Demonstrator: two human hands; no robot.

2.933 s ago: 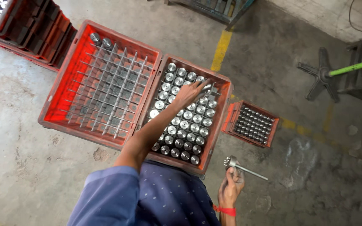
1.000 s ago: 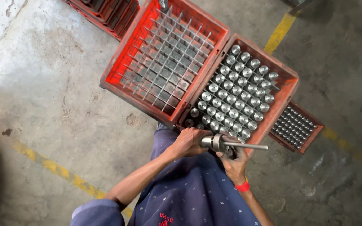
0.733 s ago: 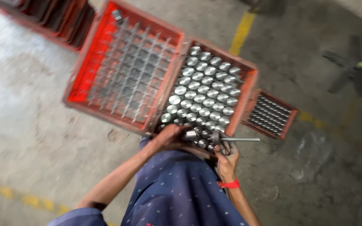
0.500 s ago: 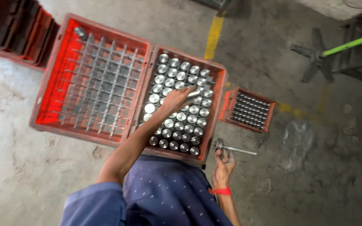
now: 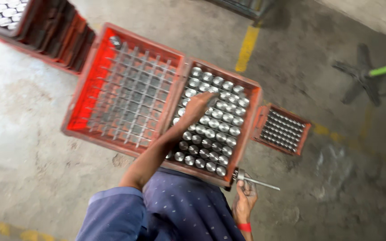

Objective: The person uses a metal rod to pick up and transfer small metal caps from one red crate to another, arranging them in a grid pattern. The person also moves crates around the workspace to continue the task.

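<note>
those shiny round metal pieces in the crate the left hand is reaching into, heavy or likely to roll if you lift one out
The metal pieces look like solid, polished cylinders, so each is probably heavy for its size and a bit slippery. Standing on end in tight rows inside the red crate, they should stay put; laid sideways on the floor, one would likely roll. The left hand rests on them.

Left hand (image 5: pixel 197 106) fingertips blurred; stacked crates (image 5: pixel 32 27) cropped.

Left hand (image 5: pixel 198 105) down on metal cylinders (image 5: pixel 211 122) in red crate (image 5: pixel 252 117); right hand (image 5: pixel 245 199) grips metal tool (image 5: pixel 252 180).
</note>
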